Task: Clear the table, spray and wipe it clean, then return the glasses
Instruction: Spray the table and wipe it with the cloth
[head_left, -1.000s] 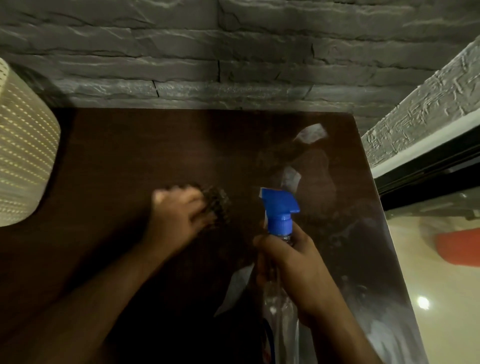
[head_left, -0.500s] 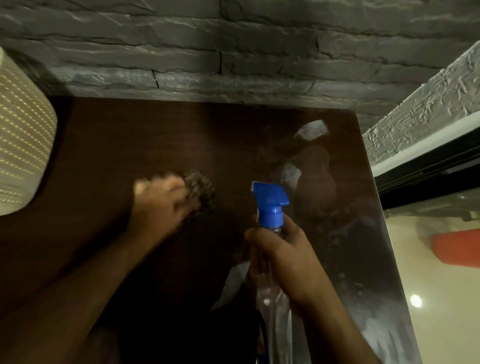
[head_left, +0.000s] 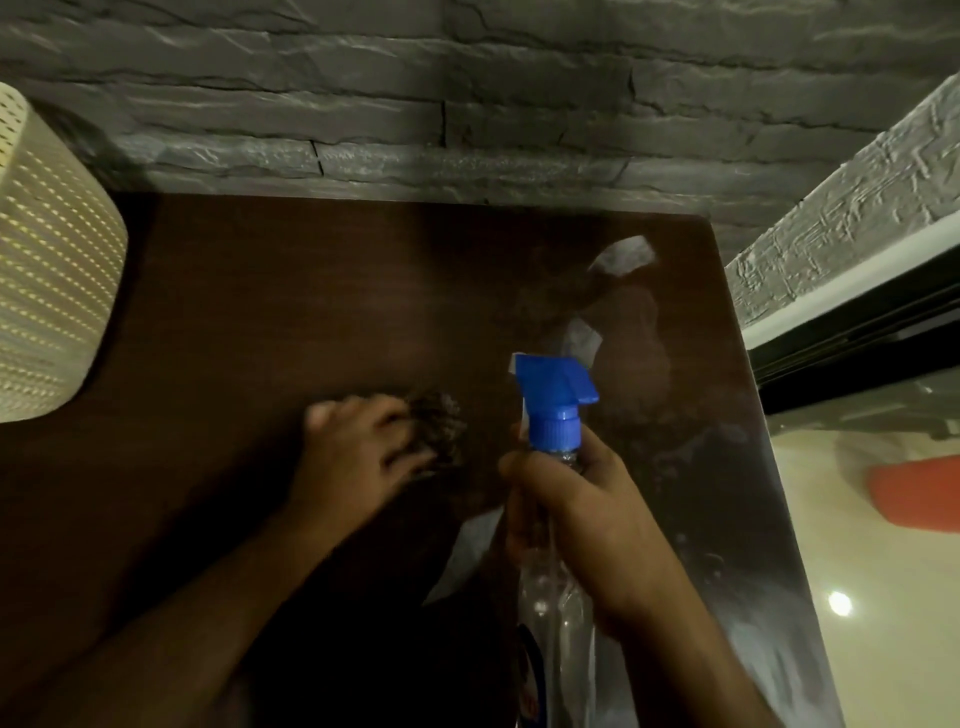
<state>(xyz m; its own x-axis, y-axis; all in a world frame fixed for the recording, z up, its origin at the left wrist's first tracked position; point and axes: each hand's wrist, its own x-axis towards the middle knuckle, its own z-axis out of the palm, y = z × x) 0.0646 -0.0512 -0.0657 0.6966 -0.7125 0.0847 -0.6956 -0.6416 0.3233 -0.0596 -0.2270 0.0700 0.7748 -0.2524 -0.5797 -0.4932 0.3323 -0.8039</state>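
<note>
The dark brown table (head_left: 270, 301) fills the middle of the view. My left hand (head_left: 358, 457) presses a dark speckled cloth (head_left: 439, 421) onto the tabletop near its centre; the hand is motion-blurred. My right hand (head_left: 576, 509) grips the neck of a clear spray bottle (head_left: 553, 587) with a blue trigger head (head_left: 553, 395), held upright just right of the cloth. The bottle's lower part runs out of the frame's bottom edge. No glasses are in view.
A cream perforated lampshade (head_left: 47, 312) hangs over the table's left side. A grey stone wall (head_left: 467, 104) runs behind the table. Beyond the table's right edge lies a pale glossy floor (head_left: 883, 597) with an orange object (head_left: 919, 493).
My left hand with the cloth slid left, then back right across the tabletop. The spray bottle stayed in my right hand in about the same place.
</note>
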